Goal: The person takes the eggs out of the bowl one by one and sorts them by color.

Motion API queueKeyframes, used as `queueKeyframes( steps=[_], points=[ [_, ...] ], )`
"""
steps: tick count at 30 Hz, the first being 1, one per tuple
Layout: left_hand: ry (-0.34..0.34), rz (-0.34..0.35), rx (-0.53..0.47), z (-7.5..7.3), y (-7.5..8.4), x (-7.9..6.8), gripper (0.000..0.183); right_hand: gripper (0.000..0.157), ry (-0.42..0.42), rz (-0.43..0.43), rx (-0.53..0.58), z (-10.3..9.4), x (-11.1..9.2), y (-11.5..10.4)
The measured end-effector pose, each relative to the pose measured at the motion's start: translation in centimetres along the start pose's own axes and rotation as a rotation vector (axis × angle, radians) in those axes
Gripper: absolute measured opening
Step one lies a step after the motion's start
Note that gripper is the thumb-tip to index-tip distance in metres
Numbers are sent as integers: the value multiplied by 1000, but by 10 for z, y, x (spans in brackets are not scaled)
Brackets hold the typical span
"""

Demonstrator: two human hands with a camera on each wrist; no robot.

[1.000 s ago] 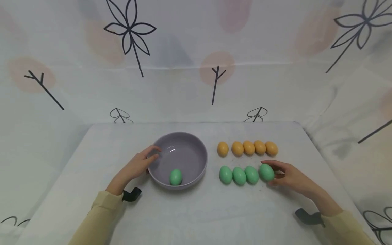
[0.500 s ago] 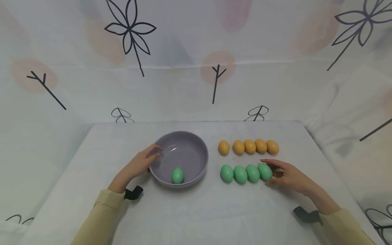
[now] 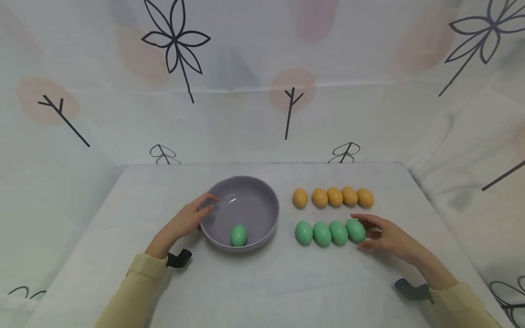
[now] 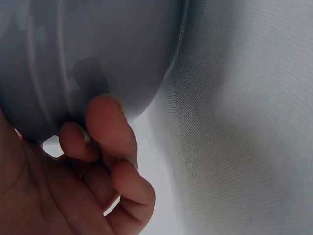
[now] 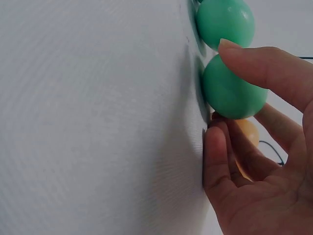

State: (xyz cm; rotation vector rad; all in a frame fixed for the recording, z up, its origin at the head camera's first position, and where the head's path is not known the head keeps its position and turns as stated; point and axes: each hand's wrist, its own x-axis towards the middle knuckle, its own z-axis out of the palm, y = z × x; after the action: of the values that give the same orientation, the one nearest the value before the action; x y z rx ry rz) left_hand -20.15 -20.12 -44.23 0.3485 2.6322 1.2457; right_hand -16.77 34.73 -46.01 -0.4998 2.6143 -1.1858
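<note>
My left hand (image 3: 188,222) grips the left rim of a round purple-grey bowl (image 3: 262,228); its curled fingers show against the bowl's outer wall (image 4: 117,54) in the left wrist view. A single green egg (image 3: 239,235) lies inside, by the near wall. To the right of the bowl, several green eggs (image 3: 321,234) line up side by side on the white cloth. My right hand (image 3: 385,234) holds the rightmost green egg (image 3: 355,230) between thumb and fingers. In the right wrist view the thumb lies across this egg (image 5: 230,93), which sits close against its neighbour (image 5: 227,22).
Behind the green row runs a row of several orange-yellow eggs (image 3: 334,197), the leftmost one (image 3: 300,198) set slightly apart. White cloth with line-drawn flowers (image 3: 176,38) hangs behind and beside the white table (image 3: 262,291). A dark wrist mount (image 3: 412,290) sits on each forearm.
My right hand has brought its green egg slightly left, up against the end of the green row. My left hand stays on the bowl.
</note>
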Motion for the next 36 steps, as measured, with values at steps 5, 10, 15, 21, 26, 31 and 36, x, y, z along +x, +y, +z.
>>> queueKeyframes(
  steps=[5, 10, 15, 21, 26, 31, 36],
  points=[
    [0, 9, -4, 0, 0, 0, 32, 77, 7, -8, 34, 1, -2, 1],
    [-4, 8, -9, 0, 2, 0, 32, 77, 13, -2, 51, 2, -3, 1],
    [-2, 2, -8, 0, 2, 0, 32, 78, 15, 3, 54, 2, -3, 2],
    [0, 1, -9, 0, 2, 0, 31, 78, 19, 1, 56, 2, -3, 3],
    [-3, -4, -3, 0, 2, -1, 31, 79, 20, 10, 61, 1, -4, 3],
    [-2, -2, 1, 0, 2, -1, 31, 79, 24, -3, 68, 1, -4, 3],
    [-2, -1, 2, 0, 1, -1, 32, 79, 29, -7, 56, -1, -4, 4]
  ],
)
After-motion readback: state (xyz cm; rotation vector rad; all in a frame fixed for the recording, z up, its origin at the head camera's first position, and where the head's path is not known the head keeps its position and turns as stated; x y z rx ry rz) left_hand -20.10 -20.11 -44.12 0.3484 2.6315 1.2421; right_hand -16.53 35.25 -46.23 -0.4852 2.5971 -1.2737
